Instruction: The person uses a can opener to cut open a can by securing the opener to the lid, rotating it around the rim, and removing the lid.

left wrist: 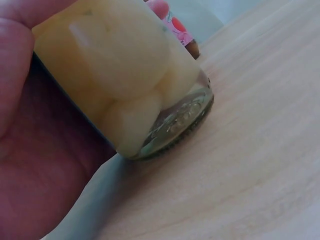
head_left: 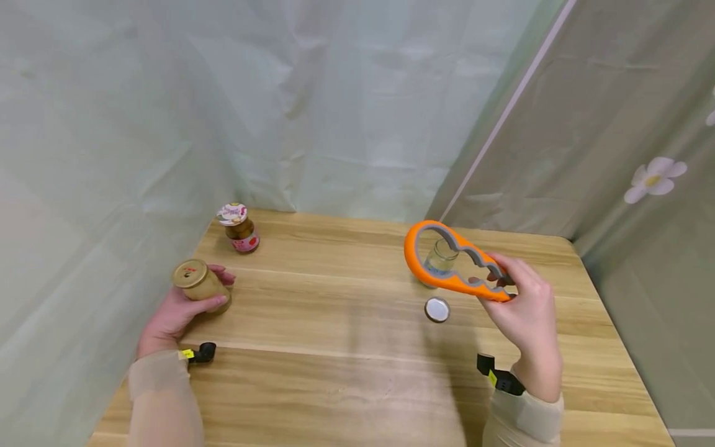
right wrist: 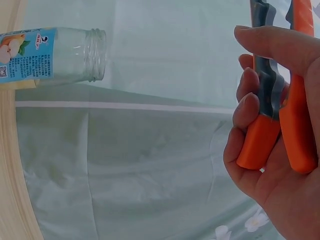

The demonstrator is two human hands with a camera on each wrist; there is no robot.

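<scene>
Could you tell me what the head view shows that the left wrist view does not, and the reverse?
Only the head view shows the right hand holding the orange jar opener, the open empty jar behind it, a loose lid on the table, and the gold lid of the jar in the left hand's grip. Only the left wrist view shows that jar's glass base and the pale fruit inside. Both show the left hand holding the gold-lidded jar, and the red-labelled jar beyond.
</scene>
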